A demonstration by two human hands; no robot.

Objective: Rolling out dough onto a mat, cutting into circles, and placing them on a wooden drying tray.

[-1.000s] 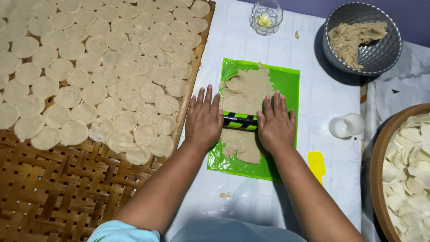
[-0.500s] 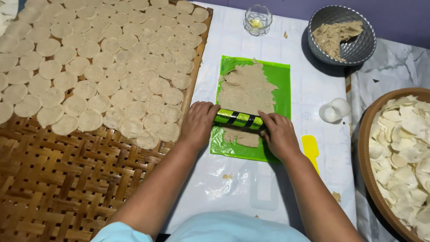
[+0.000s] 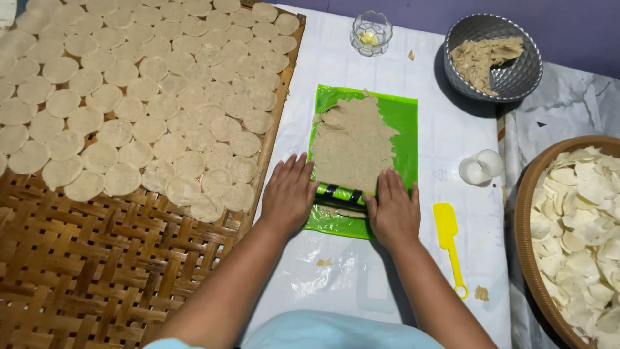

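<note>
Green-and-black striped cylindrical roller (image 3: pixel 340 193) lies across the near end of a bright green plastic sheet (image 3: pixel 407 123), at the edge of a thin, ragged sheet of beige dough (image 3: pixel 354 139). Both hands press it palm-down with fingers flat, not curled round it: left hand (image 3: pixel 289 192) at 1 end, right hand (image 3: pixel 392 210) at the other. Uneven pressure could tear the thin dough or slide the sheet on the white table cover (image 3: pixel 452 129). A yellow plastic spatula (image 3: pixel 448 239) lies just beside the right hand; a woven bamboo tray (image 3: pixel 77 278) of round dough discs (image 3: pixel 148 129) sits left.
</note>
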